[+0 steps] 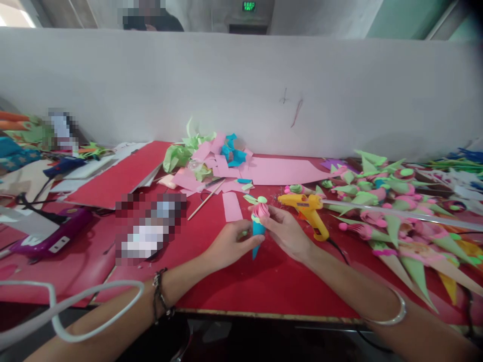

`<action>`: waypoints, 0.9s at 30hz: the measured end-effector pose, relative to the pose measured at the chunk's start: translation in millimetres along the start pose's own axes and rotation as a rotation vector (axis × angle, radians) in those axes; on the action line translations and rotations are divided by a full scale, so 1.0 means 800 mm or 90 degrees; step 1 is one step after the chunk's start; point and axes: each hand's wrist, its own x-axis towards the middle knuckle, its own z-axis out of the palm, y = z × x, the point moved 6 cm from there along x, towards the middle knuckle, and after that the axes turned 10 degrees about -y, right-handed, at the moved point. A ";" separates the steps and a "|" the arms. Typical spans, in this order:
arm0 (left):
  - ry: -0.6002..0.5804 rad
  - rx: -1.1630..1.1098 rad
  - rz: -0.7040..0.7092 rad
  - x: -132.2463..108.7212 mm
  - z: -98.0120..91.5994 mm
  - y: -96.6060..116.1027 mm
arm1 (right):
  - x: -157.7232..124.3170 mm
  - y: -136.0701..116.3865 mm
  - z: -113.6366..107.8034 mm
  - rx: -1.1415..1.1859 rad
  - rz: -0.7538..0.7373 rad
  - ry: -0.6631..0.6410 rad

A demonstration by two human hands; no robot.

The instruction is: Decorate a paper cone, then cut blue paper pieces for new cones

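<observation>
A small paper ice-cream cone (258, 229) stands upright between my hands, over the front part of the red table. It has a blue cone, a pink swirled top, a green ball and a pale green pointed piece. My left hand (228, 245) is closed on the blue part from the left, thumb across its front. From the right, my right hand (289, 232) pinches the pink swirl; some of its fingertips are hidden behind the cone. Right beside that hand lies a yellow glue gun (307, 206) with a clear glue stick (377, 210) in its back end.
Many similar paper cones (396, 216) are heaped at the right. Pink sheets (283, 171) and paper scraps lie at the back, near a wooden stick (206, 200). Leftward are a blurred-out phone-like object (151, 229), a red board (116, 173) and a purple power strip (56, 234).
</observation>
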 end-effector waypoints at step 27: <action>0.013 -0.079 0.000 -0.005 -0.003 0.004 | 0.004 -0.001 0.006 0.157 0.062 -0.008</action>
